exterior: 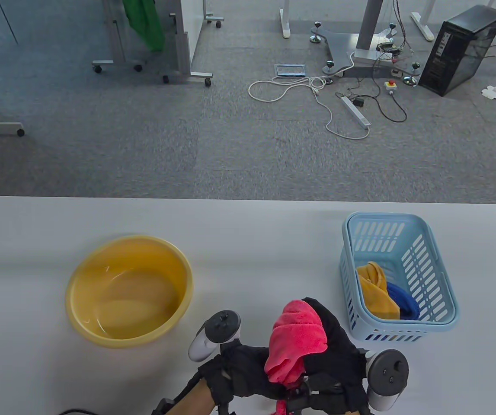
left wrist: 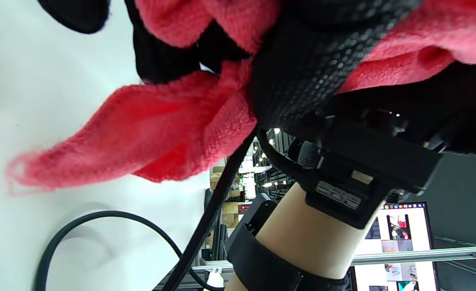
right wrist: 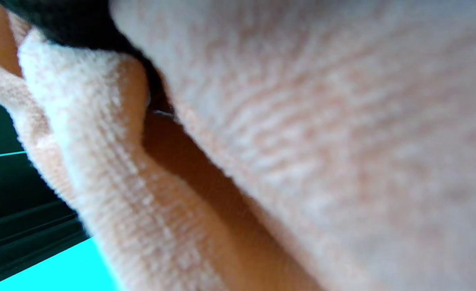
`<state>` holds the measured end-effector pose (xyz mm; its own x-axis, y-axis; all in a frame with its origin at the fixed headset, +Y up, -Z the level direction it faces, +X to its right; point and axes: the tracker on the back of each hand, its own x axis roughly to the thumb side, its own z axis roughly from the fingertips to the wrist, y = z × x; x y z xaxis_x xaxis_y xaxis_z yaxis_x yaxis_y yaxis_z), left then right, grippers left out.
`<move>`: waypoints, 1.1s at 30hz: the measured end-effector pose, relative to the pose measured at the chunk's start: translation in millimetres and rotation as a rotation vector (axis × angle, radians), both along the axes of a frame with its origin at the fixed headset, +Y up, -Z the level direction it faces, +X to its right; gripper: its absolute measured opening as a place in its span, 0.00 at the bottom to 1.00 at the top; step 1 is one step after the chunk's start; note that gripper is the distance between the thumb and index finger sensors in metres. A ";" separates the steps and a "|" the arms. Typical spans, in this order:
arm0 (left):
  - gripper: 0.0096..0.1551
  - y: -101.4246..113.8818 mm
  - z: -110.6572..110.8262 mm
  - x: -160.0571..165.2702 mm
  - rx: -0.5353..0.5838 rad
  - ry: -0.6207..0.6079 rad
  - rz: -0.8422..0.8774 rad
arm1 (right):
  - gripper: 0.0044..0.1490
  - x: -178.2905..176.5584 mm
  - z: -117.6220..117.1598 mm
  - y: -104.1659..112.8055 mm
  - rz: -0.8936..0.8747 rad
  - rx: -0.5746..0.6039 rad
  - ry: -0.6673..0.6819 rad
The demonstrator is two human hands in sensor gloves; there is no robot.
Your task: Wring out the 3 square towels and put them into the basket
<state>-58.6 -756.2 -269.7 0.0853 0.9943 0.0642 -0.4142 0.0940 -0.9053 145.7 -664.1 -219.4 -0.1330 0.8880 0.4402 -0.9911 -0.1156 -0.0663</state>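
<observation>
pink towel (exterior: 296,341): both hands are clamping it, bunched, for wringing
right hand (exterior: 338,350): gripping upper end
left hand (exterior: 239,371): gripping lower end
basket (exterior: 442,276): waiting rightward

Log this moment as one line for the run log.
towels in basket: yellow towel, blue towel | both hands, left hand, right hand, grip pink towel | basin: towel-free

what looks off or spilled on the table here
Nothing stands out. The yellow basin sits upright, the blue basket upright with two towels inside, and both hands hold the pink towel between them; no puddle shows.
</observation>
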 end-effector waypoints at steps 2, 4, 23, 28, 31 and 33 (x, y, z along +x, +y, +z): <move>0.36 -0.8 -0.8 -0.8 -0.002 0.015 0.004 | 0.35 0.1 0.3 0.6 -0.001 0.000 0.004; 0.31 -1.8 -2.4 -3.3 -0.010 0.039 0.019 | 0.35 0.9 0.4 0.8 -0.002 0.001 0.005; 0.32 -6.9 -16.0 -31.4 0.005 0.377 0.243 | 0.36 10.0 1.3 2.0 0.024 -0.004 -0.048; 0.32 0.7 -19.2 -43.3 0.007 0.477 0.334 | 0.37 11.8 -0.1 -0.8 0.017 -0.032 -0.065; 0.32 5.5 -19.6 -48.0 0.013 0.522 0.381 | 0.38 12.5 -2.3 -4.2 0.004 -0.064 -0.063; 0.32 7.2 -18.9 -49.7 -0.006 0.553 0.418 | 0.37 13.1 -3.7 -6.6 0.002 -0.091 -0.064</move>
